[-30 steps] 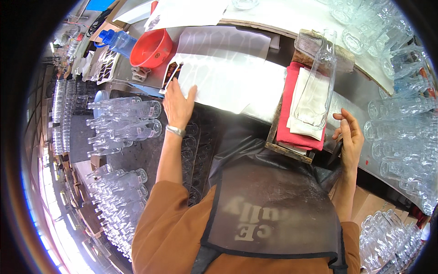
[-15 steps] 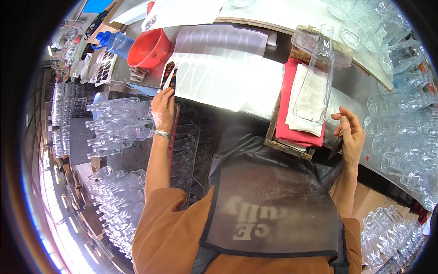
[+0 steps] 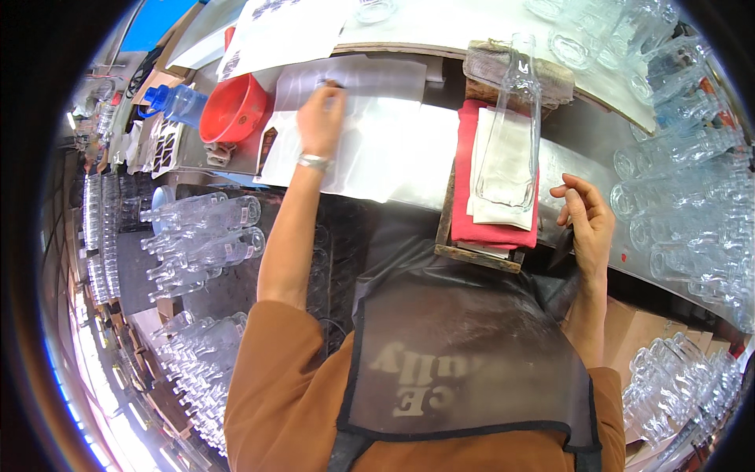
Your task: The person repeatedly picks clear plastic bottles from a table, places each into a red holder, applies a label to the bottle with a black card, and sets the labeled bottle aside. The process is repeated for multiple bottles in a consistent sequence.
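Note:
My left hand point(image 3: 321, 124), somewhat blurred, reaches over white translucent sheets point(image 3: 377, 149) with faint pale outlines. Its fingers are pinched together, with a small dark bit at the tips that I cannot make out. At the sheets' left edge lies a dark patterned piece point(image 3: 268, 143). My right hand point(image 3: 588, 224) is half curled by the bench edge, a dark flat blade-like piece point(image 3: 561, 250) under its fingers. Left of it a clear glass bottle point(image 3: 503, 169) lies neck away on a folded white cloth point(image 3: 481, 197) over a red cloth point(image 3: 465, 169), in a wooden rest point(image 3: 480, 258).
A red bowl point(image 3: 234, 110) and a blue water bottle point(image 3: 177, 105) stand at the far left. Several clear bottles crowd the right bench point(image 3: 668, 204) and the racks on the left point(image 3: 200, 228). A rolled grey cloth point(image 3: 519, 72) sits on a block behind the wooden rest.
My left hand has left the dark patterned piece and moved right and away over the sheets. My right hand keeps its hold beside the bottle. The whole view has shifted slightly.

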Motion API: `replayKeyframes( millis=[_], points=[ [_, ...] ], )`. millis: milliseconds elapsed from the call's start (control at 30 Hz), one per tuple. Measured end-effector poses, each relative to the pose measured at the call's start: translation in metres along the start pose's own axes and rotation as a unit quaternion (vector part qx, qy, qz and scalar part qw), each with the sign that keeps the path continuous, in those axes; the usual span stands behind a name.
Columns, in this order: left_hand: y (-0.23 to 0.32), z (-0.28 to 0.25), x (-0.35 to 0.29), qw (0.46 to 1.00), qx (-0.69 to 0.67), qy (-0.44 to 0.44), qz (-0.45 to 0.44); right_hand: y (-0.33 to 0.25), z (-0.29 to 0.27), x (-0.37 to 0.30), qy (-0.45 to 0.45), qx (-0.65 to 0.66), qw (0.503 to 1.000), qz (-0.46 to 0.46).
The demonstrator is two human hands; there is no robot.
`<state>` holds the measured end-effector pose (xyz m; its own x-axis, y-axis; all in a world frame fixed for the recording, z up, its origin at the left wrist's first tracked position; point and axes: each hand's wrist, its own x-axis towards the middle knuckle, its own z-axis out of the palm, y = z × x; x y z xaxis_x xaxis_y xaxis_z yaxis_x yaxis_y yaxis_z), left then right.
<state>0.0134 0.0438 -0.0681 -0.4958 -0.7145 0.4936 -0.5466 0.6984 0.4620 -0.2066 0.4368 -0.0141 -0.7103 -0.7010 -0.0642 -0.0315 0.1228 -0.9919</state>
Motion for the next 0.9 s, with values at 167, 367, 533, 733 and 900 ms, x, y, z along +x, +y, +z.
replayKeyframes(
  millis=[167, 367, 533, 733, 900],
  points=[
    [0.039, 0.017, -0.016, 0.975, 0.012, -0.144, 0.170, 0.001, -0.006, -0.006, 0.009, -0.002, 1.000, 0.009],
    [0.066, -0.037, -0.041, 0.949, -0.021, -0.303, 0.088, 0.002, -0.008, -0.005, -0.002, -0.006, 1.000, 0.017],
    [0.082, -0.059, 0.004, 0.748, -0.508, -0.309, -0.294, -0.022, 0.005, -0.008, -0.068, -0.084, 0.993, -0.049],
    [0.196, -0.053, 0.054, 0.864, -0.455, -0.216, -0.025, -0.032, 0.030, -0.010, -0.079, -0.270, 0.946, -0.162],
    [0.253, -0.048, 0.012, 0.938, -0.159, -0.141, 0.275, -0.035, 0.029, -0.012, -0.086, -0.312, 0.938, -0.124]
  ],
)
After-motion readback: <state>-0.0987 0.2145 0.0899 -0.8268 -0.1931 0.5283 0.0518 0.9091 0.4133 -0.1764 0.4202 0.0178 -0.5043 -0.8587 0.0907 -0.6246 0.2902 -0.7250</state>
